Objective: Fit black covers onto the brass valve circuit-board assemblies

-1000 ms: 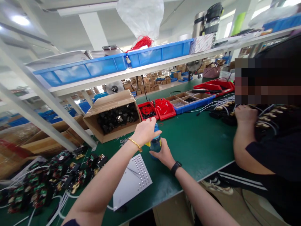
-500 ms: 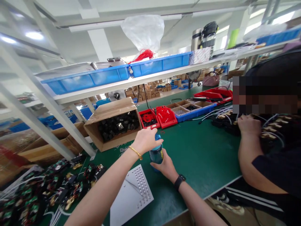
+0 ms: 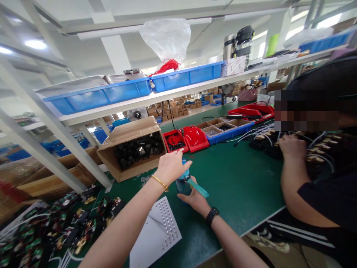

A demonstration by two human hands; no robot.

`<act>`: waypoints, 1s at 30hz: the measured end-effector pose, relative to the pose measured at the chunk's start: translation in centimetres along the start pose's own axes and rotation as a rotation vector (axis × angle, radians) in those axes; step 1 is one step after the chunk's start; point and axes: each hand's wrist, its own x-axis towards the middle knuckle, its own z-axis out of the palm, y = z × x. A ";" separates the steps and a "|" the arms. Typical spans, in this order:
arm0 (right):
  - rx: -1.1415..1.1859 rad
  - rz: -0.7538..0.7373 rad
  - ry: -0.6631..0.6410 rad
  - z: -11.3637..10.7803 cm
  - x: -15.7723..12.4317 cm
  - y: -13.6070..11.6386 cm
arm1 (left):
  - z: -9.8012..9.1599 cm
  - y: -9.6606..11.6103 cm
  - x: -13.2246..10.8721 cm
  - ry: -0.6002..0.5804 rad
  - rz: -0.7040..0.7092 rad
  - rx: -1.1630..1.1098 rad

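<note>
A blue see-through water bottle (image 3: pixel 184 188) stands upright over the green table, between my two hands. My left hand (image 3: pixel 172 166) is closed over its top, with the thumb pointing right across the blue cap. Around the lower body of the bottle wraps my right hand (image 3: pixel 197 201), thumb in front. A flat teal strap (image 3: pixel 199 188) sticks out from the cap down to the right, passing over my right hand. Below the bottle lies a white board (image 3: pixel 152 238) with rows of small silver studs, partly covered by my left forearm.
An open cardboard box (image 3: pixel 126 134) of black parts stands behind my left hand. Red bins (image 3: pixel 198 149) and a blue divided tray (image 3: pixel 231 134) line the back. Wired assemblies (image 3: pixel 64 219) crowd the left. A co-worker's hand (image 3: pixel 291 147) works on the right. A shelf (image 3: pixel 178 90) spans above.
The teal strap now shows, swung out to the right of the cap. My left hand has shifted slightly on the bottle top. The whole view has moved a little.
</note>
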 end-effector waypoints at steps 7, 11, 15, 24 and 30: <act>0.064 0.013 -0.023 -0.5 -0.1 -0.3 | -0.8 -0.7 -0.2 0.061 0.111 -0.102; 0.064 0.003 -0.023 -0.5 0.0 -0.3 | -0.5 0.1 0.0 -0.004 -0.056 0.044; 0.005 -0.004 0.010 -0.2 -0.1 0.2 | -1.5 -0.2 0.1 -0.139 0.456 -0.096; -0.013 -0.003 0.010 -0.3 -0.2 -0.1 | -0.6 1.1 0.0 0.006 0.038 0.052; -0.042 0.009 0.008 0.2 -0.2 0.7 | -0.7 1.9 -0.9 0.144 0.008 0.011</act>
